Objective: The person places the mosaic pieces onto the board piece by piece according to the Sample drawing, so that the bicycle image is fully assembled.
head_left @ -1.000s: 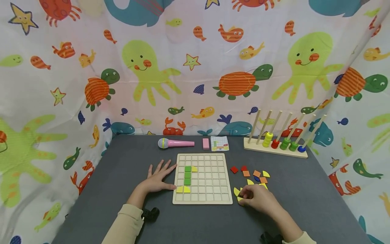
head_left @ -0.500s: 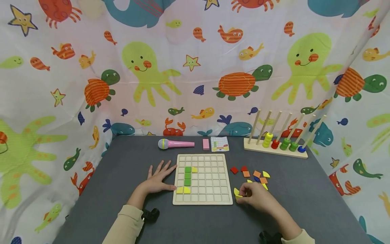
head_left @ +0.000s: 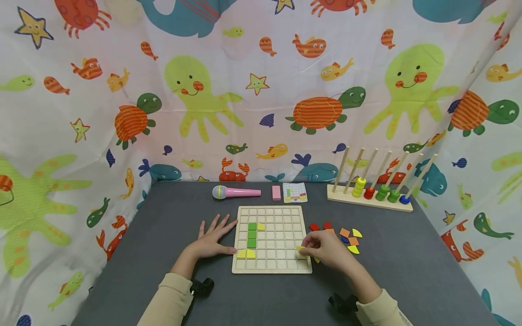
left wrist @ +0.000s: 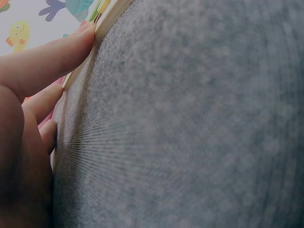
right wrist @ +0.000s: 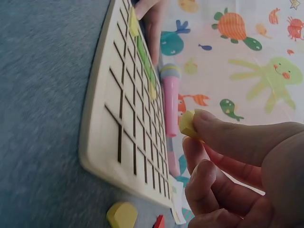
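My right hand (head_left: 332, 250) pinches a yellow tile (right wrist: 188, 124) between thumb and fingertips, above the right edge of the wooden grid board (head_left: 281, 267). The left hand (head_left: 211, 240) lies spread along the board's left side, its fingertips and thumb touching the rim. Set in the board's cells are a column of green tiles (head_left: 251, 234), a yellow tile (head_left: 261, 226) beside the top one and two yellow tiles (head_left: 246, 254) at lower left. Another yellow tile (right wrist: 122, 216) rests on the table just off the board, partly hidden by the right hand in the head view.
Loose red, orange, blue and yellow tiles (head_left: 353, 241) lie right of the board. Behind it are a pink toy microphone (head_left: 240, 192), a pink block (head_left: 276, 193) and a pattern card (head_left: 295, 192). A peg stand with coloured rings (head_left: 371, 199) stands at the back right.
My right hand has picked a yellow tile from the loose ones and moved left with it, over the board's right edge. The left hand has stayed in place.
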{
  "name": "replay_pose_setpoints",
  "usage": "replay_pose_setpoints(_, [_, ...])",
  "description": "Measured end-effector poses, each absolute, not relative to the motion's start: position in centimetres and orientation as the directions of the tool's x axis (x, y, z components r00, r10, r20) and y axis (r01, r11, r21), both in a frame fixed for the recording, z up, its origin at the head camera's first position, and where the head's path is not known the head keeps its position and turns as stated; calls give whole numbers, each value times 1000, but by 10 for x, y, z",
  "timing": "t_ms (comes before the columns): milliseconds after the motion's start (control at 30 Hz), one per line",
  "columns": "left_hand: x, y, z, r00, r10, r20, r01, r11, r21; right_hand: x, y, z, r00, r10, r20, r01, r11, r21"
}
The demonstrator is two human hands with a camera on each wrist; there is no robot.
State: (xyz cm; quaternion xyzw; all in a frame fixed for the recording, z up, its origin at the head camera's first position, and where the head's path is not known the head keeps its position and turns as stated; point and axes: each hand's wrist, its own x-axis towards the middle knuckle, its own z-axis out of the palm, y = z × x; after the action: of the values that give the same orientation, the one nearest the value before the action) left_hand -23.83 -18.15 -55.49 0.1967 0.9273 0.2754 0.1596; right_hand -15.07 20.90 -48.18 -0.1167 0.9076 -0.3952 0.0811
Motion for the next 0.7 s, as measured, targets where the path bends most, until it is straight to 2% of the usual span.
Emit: replay_pose_setpoints(700, [-236,-181,-551,-866,469,-171,297,760,579,-170,144,-489,-941,-339,-28,-180,566,-804])
